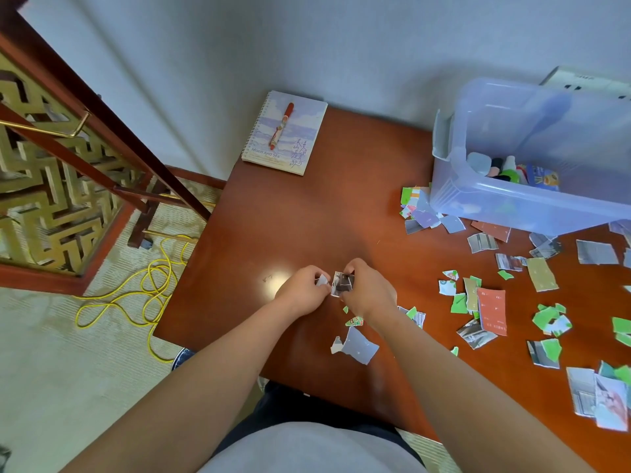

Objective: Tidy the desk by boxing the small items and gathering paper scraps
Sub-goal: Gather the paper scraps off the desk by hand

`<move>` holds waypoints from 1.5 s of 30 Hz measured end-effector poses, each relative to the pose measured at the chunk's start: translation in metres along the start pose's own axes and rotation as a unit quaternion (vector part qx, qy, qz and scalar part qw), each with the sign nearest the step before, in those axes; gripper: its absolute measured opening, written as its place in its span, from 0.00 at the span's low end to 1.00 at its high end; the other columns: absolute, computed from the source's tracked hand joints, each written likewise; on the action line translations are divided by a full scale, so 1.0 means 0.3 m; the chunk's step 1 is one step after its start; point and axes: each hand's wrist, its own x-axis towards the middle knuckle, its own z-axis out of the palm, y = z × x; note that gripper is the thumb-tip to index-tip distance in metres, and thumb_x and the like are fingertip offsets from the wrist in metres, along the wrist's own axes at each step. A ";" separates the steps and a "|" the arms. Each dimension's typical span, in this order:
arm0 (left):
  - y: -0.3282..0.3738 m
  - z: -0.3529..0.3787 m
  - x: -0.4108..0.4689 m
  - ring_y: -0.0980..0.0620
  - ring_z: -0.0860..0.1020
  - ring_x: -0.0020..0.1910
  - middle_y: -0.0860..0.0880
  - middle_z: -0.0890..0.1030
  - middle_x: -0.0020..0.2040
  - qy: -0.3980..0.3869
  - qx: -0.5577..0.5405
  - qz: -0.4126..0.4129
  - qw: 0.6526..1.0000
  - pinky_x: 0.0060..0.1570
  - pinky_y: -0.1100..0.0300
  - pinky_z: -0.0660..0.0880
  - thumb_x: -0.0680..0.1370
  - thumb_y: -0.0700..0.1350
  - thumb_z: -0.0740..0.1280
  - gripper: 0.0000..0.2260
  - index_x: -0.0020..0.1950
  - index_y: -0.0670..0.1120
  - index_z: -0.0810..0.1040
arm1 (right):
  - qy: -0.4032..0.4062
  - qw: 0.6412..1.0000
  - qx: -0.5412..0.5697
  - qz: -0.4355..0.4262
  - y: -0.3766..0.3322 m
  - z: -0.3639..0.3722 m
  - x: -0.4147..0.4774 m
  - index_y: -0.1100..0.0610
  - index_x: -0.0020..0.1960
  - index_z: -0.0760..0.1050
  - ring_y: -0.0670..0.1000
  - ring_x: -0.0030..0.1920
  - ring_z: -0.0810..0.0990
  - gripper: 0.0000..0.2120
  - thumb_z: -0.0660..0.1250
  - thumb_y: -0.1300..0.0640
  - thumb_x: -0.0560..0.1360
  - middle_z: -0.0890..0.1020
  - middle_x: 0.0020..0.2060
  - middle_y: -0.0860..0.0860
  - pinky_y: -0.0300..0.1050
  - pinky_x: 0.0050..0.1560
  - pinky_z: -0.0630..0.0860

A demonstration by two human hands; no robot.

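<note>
My left hand [300, 290] and my right hand [365, 288] meet above the middle of the brown desk [307, 216]. Between them they pinch a small stack of torn paper scraps [339, 283]; the left fingers also hold a pale scrap [321, 280]. A grey-blue scrap [358, 346] lies just below my hands. Many more coloured scraps [488, 308] are scattered over the right half of the desk. A clear plastic box [512, 199] at the back right holds several small items [505, 170].
A spiral notebook [285, 134] with a red pen [281, 126] on it lies at the desk's back left corner. A yellow cable [150, 288] is coiled on the floor to the left, beside a wooden frame [68, 158]. A power strip [587, 81] sits behind the box.
</note>
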 end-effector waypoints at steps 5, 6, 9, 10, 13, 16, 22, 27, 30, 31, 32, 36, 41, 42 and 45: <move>0.009 0.008 0.013 0.53 0.76 0.43 0.51 0.80 0.47 -0.041 -0.043 0.017 0.998 0.40 0.62 0.71 0.77 0.43 0.65 0.05 0.50 0.48 0.80 | -0.005 1.000 0.026 0.005 0.010 0.008 0.017 0.48 0.45 0.76 0.50 0.38 0.77 0.08 0.73 0.56 0.70 0.78 0.43 0.48 0.47 0.37 0.80; 0.009 0.009 0.013 0.53 0.74 0.41 0.50 0.79 0.45 -0.048 -0.048 0.021 0.997 0.38 0.62 0.69 0.78 0.42 0.65 0.05 0.48 0.48 0.79 | -0.005 0.999 0.036 0.006 0.014 0.010 0.016 0.49 0.43 0.77 0.50 0.37 0.77 0.06 0.74 0.56 0.70 0.77 0.43 0.48 0.48 0.38 0.80; 0.018 0.012 0.007 0.53 0.73 0.38 0.50 0.78 0.41 -0.046 -0.090 0.019 0.995 0.36 0.62 0.67 0.77 0.40 0.64 0.05 0.47 0.48 0.78 | 0.002 0.994 0.108 0.008 0.022 0.006 0.007 0.55 0.41 0.75 0.51 0.33 0.76 0.06 0.72 0.57 0.69 0.76 0.37 0.51 0.47 0.34 0.76; 0.025 0.013 0.006 0.54 0.72 0.36 0.50 0.77 0.40 -0.039 -0.111 0.015 0.993 0.35 0.62 0.66 0.77 0.39 0.64 0.05 0.48 0.47 0.78 | -0.005 0.987 0.162 0.019 0.020 -0.004 0.001 0.57 0.40 0.73 0.51 0.31 0.74 0.07 0.71 0.58 0.69 0.76 0.34 0.51 0.45 0.31 0.72; 0.053 0.008 0.001 0.55 0.68 0.30 0.52 0.73 0.34 -0.029 -0.159 -0.003 0.987 0.29 0.64 0.63 0.76 0.38 0.64 0.04 0.48 0.45 0.77 | -0.049 0.935 0.346 0.058 0.009 -0.044 -0.017 0.59 0.39 0.67 0.53 0.31 0.69 0.08 0.67 0.62 0.70 0.74 0.31 0.54 0.45 0.31 0.68; 0.077 0.005 0.001 0.54 0.67 0.30 0.52 0.72 0.31 -0.039 -0.159 -0.002 0.987 0.29 0.61 0.62 0.75 0.38 0.63 0.06 0.41 0.47 0.75 | -0.087 0.888 0.443 0.085 -0.001 -0.080 -0.038 0.61 0.49 0.73 0.53 0.33 0.76 0.07 0.66 0.66 0.71 0.78 0.35 0.58 0.46 0.35 0.80; 0.101 0.013 -0.014 0.54 0.64 0.26 0.51 0.69 0.28 -0.079 -0.169 0.015 0.982 0.25 0.63 0.60 0.79 0.42 0.60 0.07 0.41 0.47 0.74 | -0.101 0.802 0.570 0.148 0.007 -0.085 -0.063 0.59 0.50 0.78 0.52 0.34 0.77 0.05 0.65 0.63 0.75 0.78 0.39 0.58 0.46 0.37 0.82; 0.130 0.032 -0.049 0.58 0.61 0.22 0.53 0.65 0.27 -0.118 -0.121 0.058 0.984 0.24 0.65 0.59 0.79 0.40 0.57 0.09 0.41 0.45 0.71 | -0.070 0.754 0.616 0.215 0.023 -0.074 -0.091 0.58 0.47 0.78 0.50 0.32 0.77 0.05 0.72 0.58 0.73 0.79 0.38 0.56 0.41 0.33 0.78; 0.132 0.045 -0.060 0.56 0.63 0.25 0.50 0.69 0.30 -0.138 -0.172 0.036 0.975 0.23 0.65 0.59 0.79 0.39 0.56 0.07 0.45 0.44 0.73 | -0.035 0.742 0.623 0.245 0.040 -0.067 -0.105 0.58 0.47 0.77 0.51 0.35 0.78 0.06 0.72 0.58 0.73 0.80 0.41 0.58 0.42 0.33 0.79; 0.131 0.046 -0.061 0.55 0.64 0.26 0.49 0.71 0.32 -0.137 -0.185 0.025 0.973 0.24 0.65 0.60 0.79 0.38 0.56 0.08 0.48 0.44 0.74 | -0.020 0.738 0.624 0.256 0.047 -0.066 -0.110 0.58 0.47 0.77 0.51 0.37 0.79 0.06 0.72 0.58 0.73 0.80 0.42 0.58 0.43 0.35 0.80; 0.127 0.046 -0.061 0.54 0.66 0.27 0.49 0.73 0.33 -0.132 -0.191 0.015 0.972 0.24 0.65 0.61 0.79 0.38 0.55 0.09 0.51 0.44 0.74 | -0.009 0.732 0.628 0.264 0.055 -0.065 -0.114 0.58 0.47 0.76 0.52 0.38 0.80 0.05 0.71 0.59 0.73 0.80 0.41 0.58 0.43 0.35 0.81; 0.110 0.048 -0.054 0.53 0.73 0.29 0.47 0.77 0.38 -0.111 -0.178 0.005 0.978 0.26 0.64 0.68 0.79 0.37 0.53 0.12 0.54 0.44 0.75 | -0.027 0.700 0.660 0.271 0.069 -0.065 -0.136 0.62 0.47 0.76 0.54 0.40 0.85 0.03 0.65 0.66 0.74 0.85 0.37 0.58 0.45 0.35 0.82; 0.085 0.066 -0.050 0.54 0.72 0.31 0.49 0.77 0.40 -0.079 -0.155 0.018 0.985 0.30 0.63 0.69 0.80 0.37 0.52 0.13 0.48 0.46 0.76 | 0.013 0.757 0.601 0.256 0.074 -0.043 -0.152 0.61 0.47 0.74 0.51 0.33 0.79 0.07 0.60 0.69 0.74 0.80 0.35 0.57 0.49 0.40 0.83; 0.078 0.067 -0.050 0.55 0.72 0.33 0.51 0.76 0.41 -0.068 -0.127 0.037 0.989 0.32 0.64 0.68 0.80 0.38 0.53 0.13 0.48 0.47 0.76 | 0.028 0.792 0.558 0.245 0.077 -0.035 -0.154 0.59 0.49 0.75 0.50 0.35 0.77 0.08 0.60 0.67 0.75 0.78 0.37 0.55 0.49 0.41 0.82; 0.049 0.067 -0.057 0.57 0.74 0.46 0.57 0.77 0.47 -0.045 0.019 0.104 0.993 0.45 0.63 0.68 0.79 0.43 0.59 0.09 0.54 0.50 0.78 | 0.053 0.894 0.411 0.170 0.098 -0.007 -0.164 0.53 0.54 0.74 0.48 0.42 0.77 0.09 0.65 0.60 0.75 0.77 0.45 0.48 0.43 0.37 0.78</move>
